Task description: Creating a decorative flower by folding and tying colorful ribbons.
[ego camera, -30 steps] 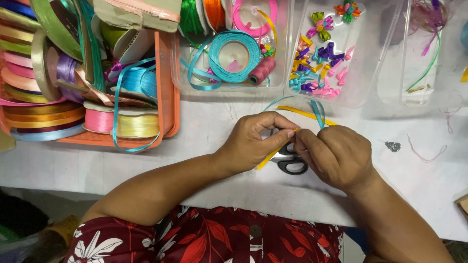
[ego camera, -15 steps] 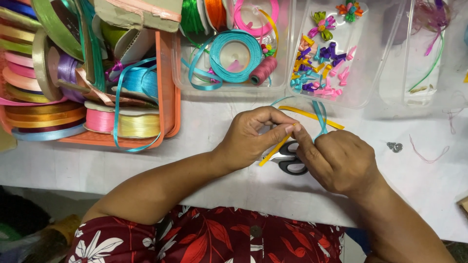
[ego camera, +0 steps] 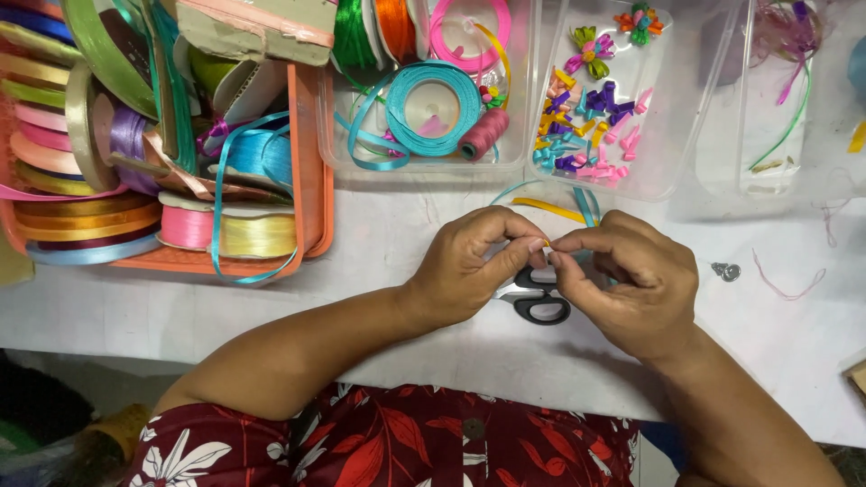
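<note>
My left hand (ego camera: 469, 266) and my right hand (ego camera: 622, 275) meet above the white table (ego camera: 379, 316), fingertips pinched together on a thin yellow ribbon (ego camera: 550, 209). A teal ribbon strip (ego camera: 585, 206) runs with it behind my fingers toward the clear boxes. The part of the ribbon inside my fingers is hidden. Black-handled scissors (ego camera: 539, 307) lie on the table just under my hands.
An orange tray (ego camera: 311, 162) of ribbon spools sits at the left. Clear plastic boxes hold a teal spool (ego camera: 433, 108), a maroon thread spool (ego camera: 483, 133) and several small ribbon bows (ego camera: 586, 126). A small metal piece (ego camera: 724, 270) and a pink thread (ego camera: 785, 287) lie to the right.
The yellow ribbon end that stuck out below my left hand is now drawn up into my fingers. Both hands stay pinched together over the scissors.
</note>
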